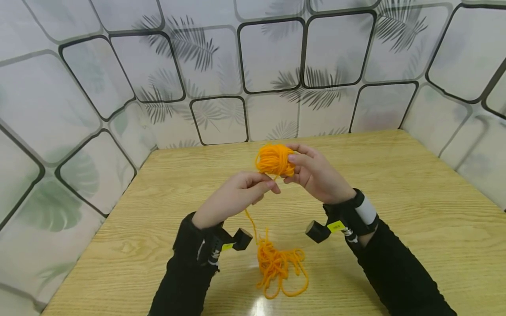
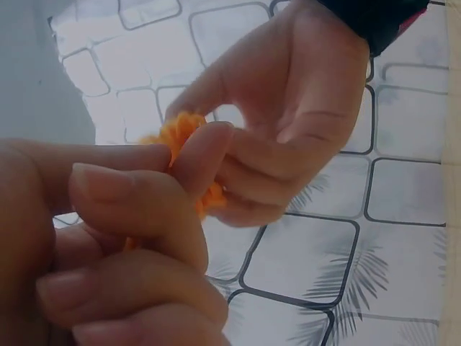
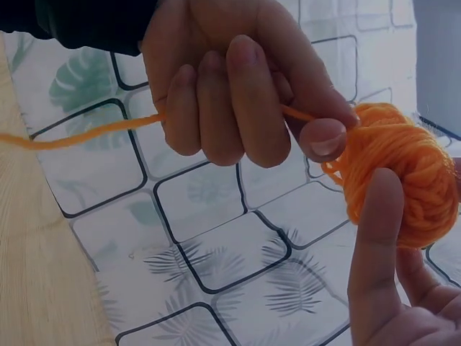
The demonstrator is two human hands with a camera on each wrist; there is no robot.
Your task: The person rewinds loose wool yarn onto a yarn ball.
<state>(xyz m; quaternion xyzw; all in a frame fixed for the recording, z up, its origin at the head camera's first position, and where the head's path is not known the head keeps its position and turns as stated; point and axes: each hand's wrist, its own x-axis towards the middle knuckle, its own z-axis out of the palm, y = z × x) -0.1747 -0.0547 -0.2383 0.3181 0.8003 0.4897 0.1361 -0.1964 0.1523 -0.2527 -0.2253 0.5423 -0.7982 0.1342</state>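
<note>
My right hand (image 1: 316,173) holds an orange ball of yarn (image 1: 273,159) above the table, fingers and thumb around its right side. Close below and left of the ball, my left hand (image 1: 241,193) pinches the yarn strand between thumb and forefinger. In the right wrist view the strand (image 3: 94,133) runs through the curled fingers of the left hand (image 3: 223,101) up to the ball (image 3: 403,173). From the left hand the strand hangs down to a loose tangle of orange yarn (image 1: 276,267) on the table.
The light wooden table (image 1: 415,219) spreads under both hands. Patterned panels with dark outlines and leaf prints (image 1: 272,57) stand around its back and sides. Each wrist wears a black strap with a small camera (image 1: 318,231).
</note>
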